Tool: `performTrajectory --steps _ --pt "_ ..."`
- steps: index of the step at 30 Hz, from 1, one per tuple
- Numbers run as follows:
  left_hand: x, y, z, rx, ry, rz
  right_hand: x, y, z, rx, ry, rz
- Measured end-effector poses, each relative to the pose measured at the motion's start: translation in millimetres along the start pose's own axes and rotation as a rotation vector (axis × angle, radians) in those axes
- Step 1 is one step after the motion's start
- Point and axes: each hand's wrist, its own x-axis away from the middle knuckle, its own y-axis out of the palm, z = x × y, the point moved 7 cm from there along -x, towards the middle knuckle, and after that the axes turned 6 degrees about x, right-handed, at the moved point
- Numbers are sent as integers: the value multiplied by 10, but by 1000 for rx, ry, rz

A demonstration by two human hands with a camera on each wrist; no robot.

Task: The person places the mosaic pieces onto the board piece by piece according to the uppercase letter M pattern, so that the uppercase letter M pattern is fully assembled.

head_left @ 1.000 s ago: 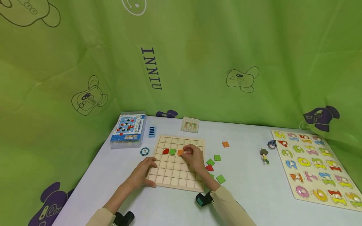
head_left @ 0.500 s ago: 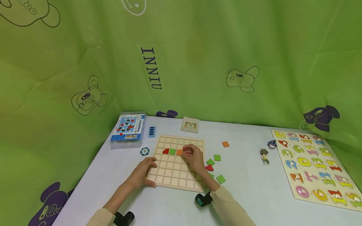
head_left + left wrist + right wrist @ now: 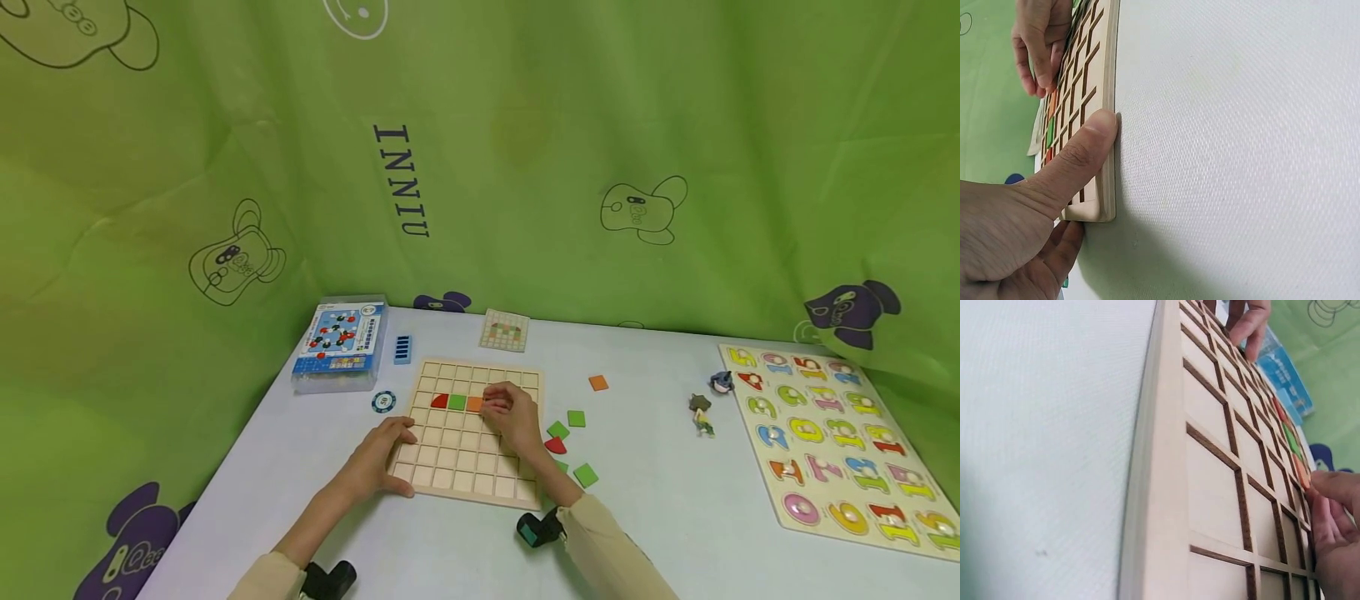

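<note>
Head view: grid board (image 3: 461, 454) flat on counter (image 3: 660, 500). Left hand (image 3: 375, 457) rests at board's left edge, fingers relaxed, holding nothing. Right hand (image 3: 514, 414) over board, fingers curled onto orange tile (image 3: 475, 404), which sits beside green tile (image 3: 457, 402) and red tile (image 3: 439, 402) in one row. Loose tiles (image 3: 576, 418) on counter right of board; number puzzle (image 3: 832, 442) well apart.

Left wrist view: thumb (image 3: 1079, 156) pressed along board (image 3: 1107, 125) edge.

Right wrist view: fingertips (image 3: 1325, 487) touch orange tile (image 3: 1302, 472).
</note>
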Motion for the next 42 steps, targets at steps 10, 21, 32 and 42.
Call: performTrajectory --steps 10,21,32,42 --pt "-26 -4 10 -25 36 -13 5 -139 173 -49 38 -44" --pt "-47 3 20 -34 72 -12 245 -645 95 32 35 -153" --pt "-2 -10 22 -30 69 -4 603 -1277 197 202 -6 -281" --pt "-4 -2 8 -31 66 -3 809 -1448 367 297 -198 -473"
